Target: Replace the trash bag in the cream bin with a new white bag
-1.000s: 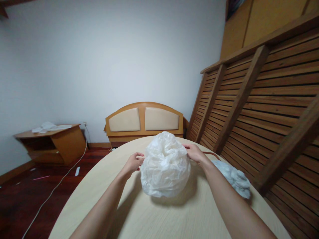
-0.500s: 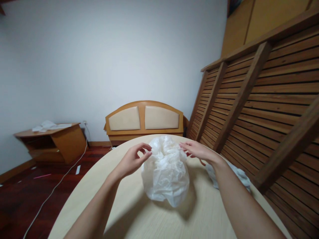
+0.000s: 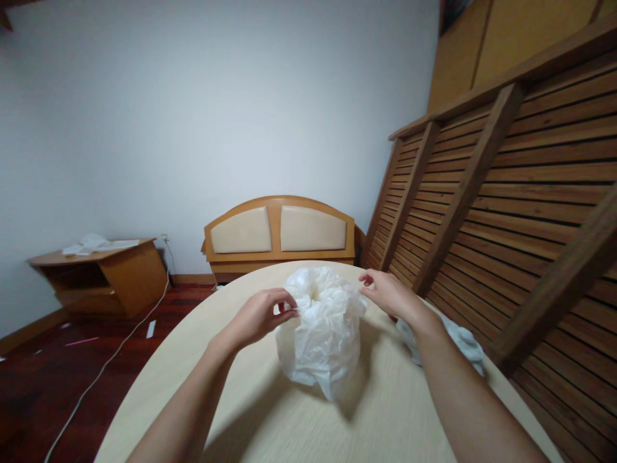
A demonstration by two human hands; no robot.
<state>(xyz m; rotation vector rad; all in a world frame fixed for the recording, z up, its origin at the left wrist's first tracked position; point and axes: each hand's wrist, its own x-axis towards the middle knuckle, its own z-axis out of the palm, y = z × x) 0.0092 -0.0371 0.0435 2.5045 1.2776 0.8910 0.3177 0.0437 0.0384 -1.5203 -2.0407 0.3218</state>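
Note:
A crumpled, translucent white plastic bag (image 3: pixel 321 341) stands puffed up on the round pale table (image 3: pixel 390 399), its gathered mouth facing up. My left hand (image 3: pixel 263 314) is at the bag's left side, thumb and fingertips pinched together on its upper edge. On the other side, my right hand (image 3: pixel 388 294) has its fingers curled in a pinch at the bag's upper right edge. The fold between those right fingertips is small and hard to see. What the bag contains, if anything, is hidden.
A light grey-blue cloth (image 3: pixel 460 344) lies by the table's right edge, partly behind my right forearm. Wooden slatted panels (image 3: pixel 482 212) lean close on the right. Beyond the table stands a padded headboard (image 3: pixel 276 231); a low desk (image 3: pixel 120 273) is at left.
My left hand has lowered slightly and its fingers have closed on the bag's edge. My right hand has shifted a little right, fingers drawn together. The bag's mouth has spread and its top has shifted.

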